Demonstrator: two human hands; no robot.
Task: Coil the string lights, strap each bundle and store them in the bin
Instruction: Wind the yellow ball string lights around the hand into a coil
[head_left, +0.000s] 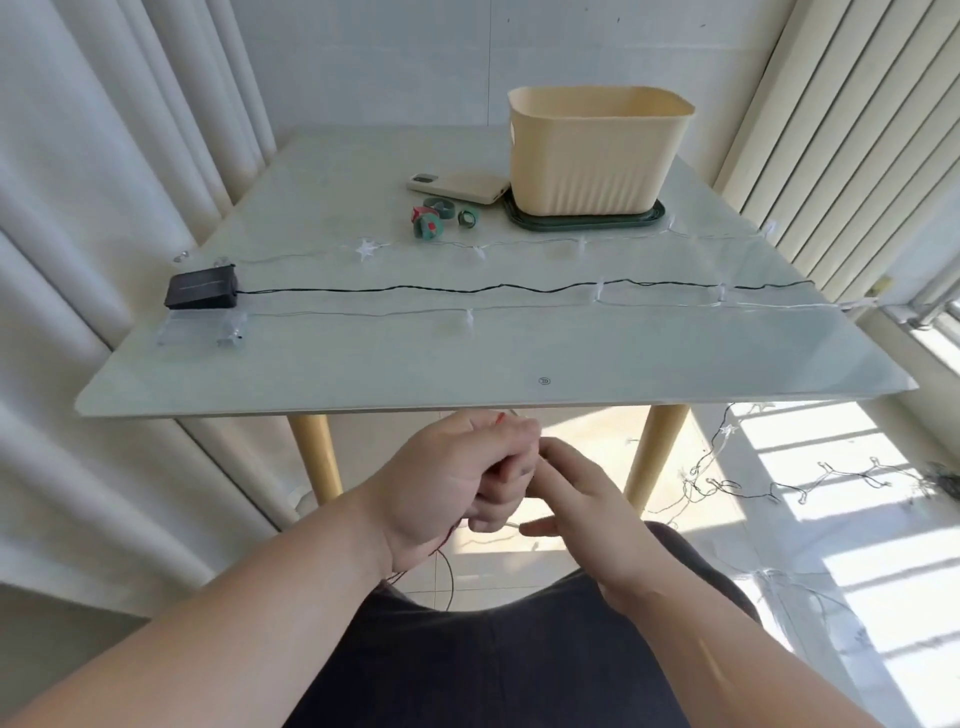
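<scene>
Below the table's near edge, my left hand (457, 483) is curled around a thin wire of the string lights, whose loop hangs under the wrist (447, 577). My right hand (576, 499) touches it, pinching the same pale wire (511, 525) between thumb and fingers. On the glass table (467, 358) lie three stretched strings: a black wire (415, 289) from a black battery box (202, 293), a clear wire (363, 313) from a clear box (200, 328), and a star string (369, 248). The cream bin (597, 150) stands at the back right. Green straps (439, 215) lie left of it.
A cream phone (457, 187) lies beside the bin, which stands on a dark green tray (587, 219). More string lights trail off the right table edge onto the sunlit floor (779, 483). Curtains hang on the left, blinds on the right. Wooden table legs (314, 452) flank my hands.
</scene>
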